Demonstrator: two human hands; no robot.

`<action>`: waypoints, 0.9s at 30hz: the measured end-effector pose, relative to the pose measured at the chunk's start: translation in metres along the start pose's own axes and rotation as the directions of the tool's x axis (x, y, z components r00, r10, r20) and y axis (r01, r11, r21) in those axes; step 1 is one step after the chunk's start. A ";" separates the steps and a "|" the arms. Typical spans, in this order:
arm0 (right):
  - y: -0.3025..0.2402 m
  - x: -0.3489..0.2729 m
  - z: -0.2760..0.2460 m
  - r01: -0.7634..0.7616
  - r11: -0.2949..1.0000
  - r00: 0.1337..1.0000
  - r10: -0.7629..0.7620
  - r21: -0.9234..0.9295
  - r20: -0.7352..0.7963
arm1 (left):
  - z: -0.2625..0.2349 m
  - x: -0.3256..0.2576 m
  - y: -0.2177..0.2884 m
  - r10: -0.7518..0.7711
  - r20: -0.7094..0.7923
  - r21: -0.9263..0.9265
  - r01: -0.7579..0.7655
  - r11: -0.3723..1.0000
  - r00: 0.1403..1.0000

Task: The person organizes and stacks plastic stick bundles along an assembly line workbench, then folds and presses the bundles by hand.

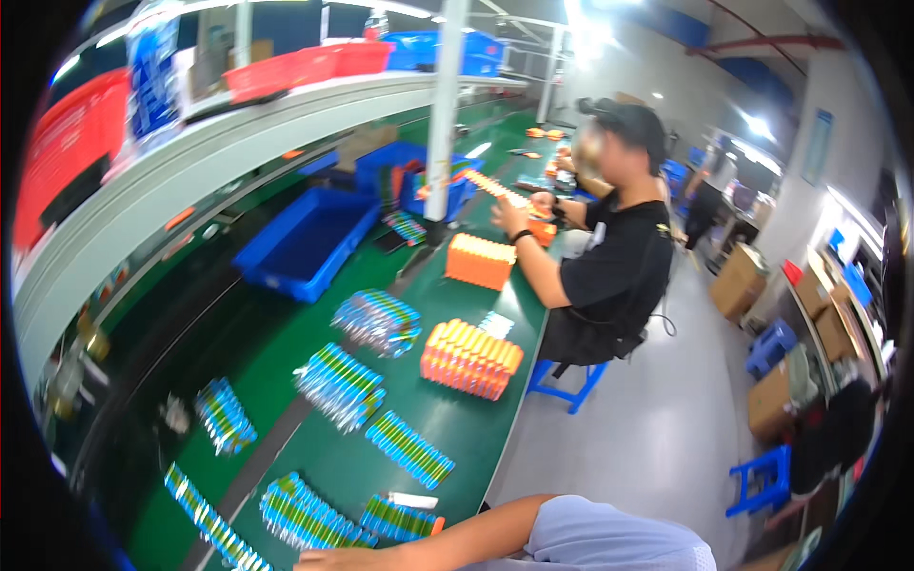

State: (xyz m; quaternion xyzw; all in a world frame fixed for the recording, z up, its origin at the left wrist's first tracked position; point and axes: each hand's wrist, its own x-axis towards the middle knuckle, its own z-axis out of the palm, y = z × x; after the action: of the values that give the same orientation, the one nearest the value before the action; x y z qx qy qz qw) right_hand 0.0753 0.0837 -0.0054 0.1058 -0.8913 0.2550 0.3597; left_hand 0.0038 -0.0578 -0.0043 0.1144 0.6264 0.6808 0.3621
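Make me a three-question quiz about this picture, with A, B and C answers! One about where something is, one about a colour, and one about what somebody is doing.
1. Where does the big blue bin sit?
A. on the floor
B. on the green table
C. on a stool

2. What colour is the stool under the seated co-worker?
A. blue
B. red
C. yellow

3. What is the co-worker doing?
A. standing with arms down
B. lying on the table
C. sitting with both hands raised on a strip of orange pieces

Answers: 1 B, it rests on the tabletop. 2 A, its legs are blue. 3 C, the person sits, hands up.
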 end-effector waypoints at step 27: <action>-0.006 -0.025 0.000 -0.261 0.238 0.621 0.783 0.936 -0.026 | -0.023 0.041 -0.026 0.388 0.466 0.328 -0.562 0.759 0.795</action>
State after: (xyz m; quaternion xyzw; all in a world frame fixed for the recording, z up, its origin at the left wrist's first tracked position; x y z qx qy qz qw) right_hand 0.0962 0.0787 -0.0205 -0.1172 -0.4778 0.7956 0.3535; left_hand -0.0304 -0.0505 -0.0451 0.4793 0.6353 0.5523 0.2483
